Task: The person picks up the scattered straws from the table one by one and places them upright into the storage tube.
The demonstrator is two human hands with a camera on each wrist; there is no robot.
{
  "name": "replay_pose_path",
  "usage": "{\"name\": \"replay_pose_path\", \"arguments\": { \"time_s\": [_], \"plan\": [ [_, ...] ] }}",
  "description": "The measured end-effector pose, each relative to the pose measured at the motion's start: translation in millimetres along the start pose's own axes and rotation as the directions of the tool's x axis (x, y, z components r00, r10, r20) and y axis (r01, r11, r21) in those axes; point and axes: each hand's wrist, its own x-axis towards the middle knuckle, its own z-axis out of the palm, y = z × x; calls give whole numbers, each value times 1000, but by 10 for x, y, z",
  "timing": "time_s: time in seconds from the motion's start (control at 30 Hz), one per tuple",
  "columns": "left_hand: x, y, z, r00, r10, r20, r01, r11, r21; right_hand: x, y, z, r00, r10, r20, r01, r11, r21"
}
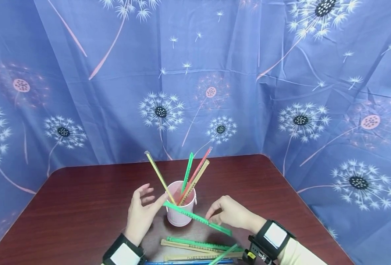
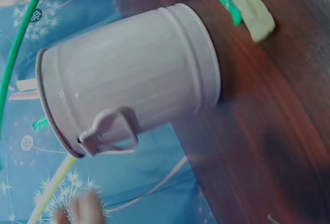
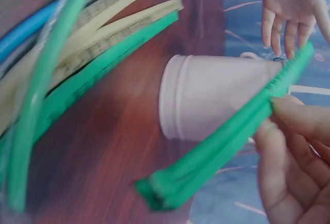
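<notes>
Straw in grn wrapper (image 1: 195, 217) is pinched in R hand (image 1: 230, 212), far end nr L hand (image 1: 142, 215) w/ fingers loose, crossing pink bucket's (image 1: 177, 220) front.

Bright, even light fills the head view, with soft shading along the folds of the curtain (image 1: 125, 95). A greyish sheen lies on the tabletop (image 1: 153, 239) before the bucket (image 1: 179, 218), whose shadow is soft and gathers at its base. White patches (image 1: 275, 235) on the wristbands (image 1: 260, 236) are almost blown out, and the small print is hard to read. The left wrist view is dimmer and hazy, its colours washed out, with fingers (image 2: 85, 211) smeared at the lower edge. In the right wrist view, blur softens the green stick (image 3: 216, 147), worst at its near end.
</notes>
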Motion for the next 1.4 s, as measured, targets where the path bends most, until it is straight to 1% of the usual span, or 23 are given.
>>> {"name": "replay_pose_path", "arguments": {
  "time_s": [0.03, 0.1, 0.17, 0.23, 0.33, 0.4, 0.47, 0.53, 0.6, 0.63, 0.7, 0.8, 0.83, 0.9, 0.93, 1.0, 1.13, 1.2, 1.27, 1.37, 1.4],
  "plan": [
    [-4, 7, 21, 1000, -5, -1, 5, 999, -38, 2, -16, 2, 1000, -2, -19, 3, 999, 33],
    [-24, 31, 64, 1000, -14, 20, 17, 992, -128, 15, -43, 23, 998, -14, -57, 19, 996, 87],
    [-52, 55, 106, 998, -15, 59, 29, 972, -234, 46, -73, 59, 995, -31, -91, 43, 990, 137],
    [-92, 98, 138, 995, -18, 100, 50, 943, -328, 84, -121, 95, 992, -49, -112, 69, 981, 182],
    [-142, 176, 178, 990, -5, 141, 63, 911, -408, 143, -210, 135, 988, -77, -131, 106, 966, 234],
    [-160, 222, 207, 989, 17, 148, 50, 898, -438, 170, -258, 155, 986, -93, -137, 126, 958, 258],
    [-167, 254, 222, 990, 35, 140, 32, 890, -454, 196, -298, 179, 985, -107, -137, 142, 952, 272],
    [-170, 265, 231, 992, 46, 116, 13, 886, -464, 218, -318, 206, 984, -110, -142, 146, 951, 272],
    [-169, 261, 232, 996, 46, 80, -4, 888, -459, 243, -321, 233, 982, -94, -166, 135, 956, 260],
    [-167, 256, 229, 997, 43, 59, -11, 890, -457, 257, -315, 246, 978, -84, -193, 130, 962, 238],
    [-160, 241, 216, 999, 45, 20, -31, 892, -450, 285, -285, 274, 964, -45, -260, 96, 977, 189],
    [-136, 221, 187, 998, 51, -38, -62, 894, -443, 341, -204, 326, 933, 21, -358, 17, 994, 104],
    [-126, 217, 174, 997, 54, -56, -73, 893, -444, 360, -169, 348, 923, 38, -382, -10, 997, 76],
    [-106, 213, 145, 995, 59, -79, -89, 891, -446, 402, -101, 398, 917, 68, -394, -46, 997, 63],
    [-94, 215, 130, 994, 63, -89, -96, 888, -450, 421, -71, 421, 918, 74, -389, -52, 996, 66],
    [-72, 224, 94, 992, 66, -106, -107, 886, -450, 454, -29, 467, 928, 71, -366, -38, 994, 98],
    [-11, 261, 15, 986, 79, -148, -138, 883, -449, 517, -14, 527, 949, 17, -315, 35, 987, 159],
    [31, 287, -26, 982, 85, -168, -153, 878, -453, 549, -31, 540, 950, -10, -312, 60, 987, 150],
    [81, 319, -70, 977, 100, -186, -177, 871, -459, 577, -50, 543, 946, -26, -324, 69, 990, 123],
    [160, 378, -144, 968, 128, -217, -219, 855, -471, 605, -71, 540, 936, -14, -351, 51, 994, 96],
    [186, 400, -172, 963, 140, -230, -236, 849, -473, 612, -76, 538, 935, -5, -355, 44, 994, 102]
  ]
}}
